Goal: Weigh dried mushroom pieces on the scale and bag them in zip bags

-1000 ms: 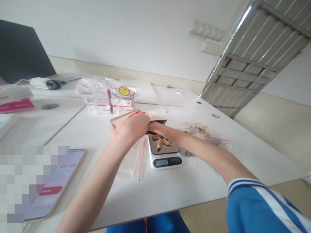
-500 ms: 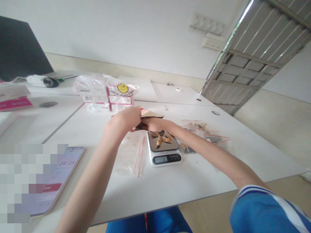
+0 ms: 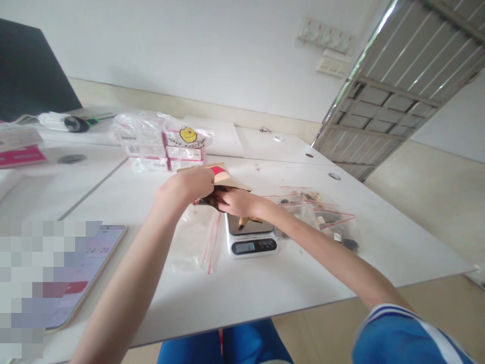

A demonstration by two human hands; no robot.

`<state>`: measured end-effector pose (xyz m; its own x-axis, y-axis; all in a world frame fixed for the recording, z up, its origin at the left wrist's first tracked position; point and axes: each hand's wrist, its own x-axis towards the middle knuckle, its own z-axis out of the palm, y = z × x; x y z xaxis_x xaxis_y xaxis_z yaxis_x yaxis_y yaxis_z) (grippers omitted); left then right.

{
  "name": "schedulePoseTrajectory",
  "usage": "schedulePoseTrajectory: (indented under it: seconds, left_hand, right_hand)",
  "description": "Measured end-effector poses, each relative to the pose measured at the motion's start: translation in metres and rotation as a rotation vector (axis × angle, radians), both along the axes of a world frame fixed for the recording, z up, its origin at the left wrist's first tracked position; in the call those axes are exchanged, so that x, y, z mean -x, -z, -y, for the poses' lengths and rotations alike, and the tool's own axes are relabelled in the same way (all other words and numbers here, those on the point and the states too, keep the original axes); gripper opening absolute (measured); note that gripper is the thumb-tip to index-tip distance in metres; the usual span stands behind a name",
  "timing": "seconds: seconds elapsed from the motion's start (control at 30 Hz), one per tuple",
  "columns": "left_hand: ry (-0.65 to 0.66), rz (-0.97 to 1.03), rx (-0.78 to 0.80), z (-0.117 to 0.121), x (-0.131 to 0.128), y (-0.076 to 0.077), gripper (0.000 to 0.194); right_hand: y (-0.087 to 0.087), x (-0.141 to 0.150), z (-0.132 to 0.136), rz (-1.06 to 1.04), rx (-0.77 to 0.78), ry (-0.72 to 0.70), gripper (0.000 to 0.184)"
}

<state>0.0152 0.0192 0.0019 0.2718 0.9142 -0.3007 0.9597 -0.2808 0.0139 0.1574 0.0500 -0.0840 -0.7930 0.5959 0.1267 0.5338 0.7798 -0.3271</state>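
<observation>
Tan red-patched paper bag (image 3: 232, 182), near white digital scale (image 3: 253, 246)

We record: left hand (image 3: 191, 183), grip closed on the bag's rim; right hand (image 3: 239, 202), fingers in its dark mouth, grip hidden, state we cannot tell; brown dried pieces (image 3: 243, 222) on the scale.

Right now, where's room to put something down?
Bare tabletop lies between the digital scale and the near edge, and between the phone and wrapped boxes. It's crowded around the scale: zip bags both sides, left hand and right hand at the paper bag.
</observation>
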Motion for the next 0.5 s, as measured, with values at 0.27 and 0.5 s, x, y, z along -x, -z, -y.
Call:
schedulePoseTrajectory:
  seconds: [0.27,0.5]
  left_hand:
    - [0.022,0.108,0.033,0.002,-0.003,-0.003,0.034]
    - [0.099,0.068,-0.122,-0.005,-0.002,0.004,0.031]
  right_hand:
    - [-0.004,0.002,0.003,0.010,-0.064,0.125,0.022]
    - [-0.009,0.001,0.011,-0.015,-0.146,0.212,0.018]
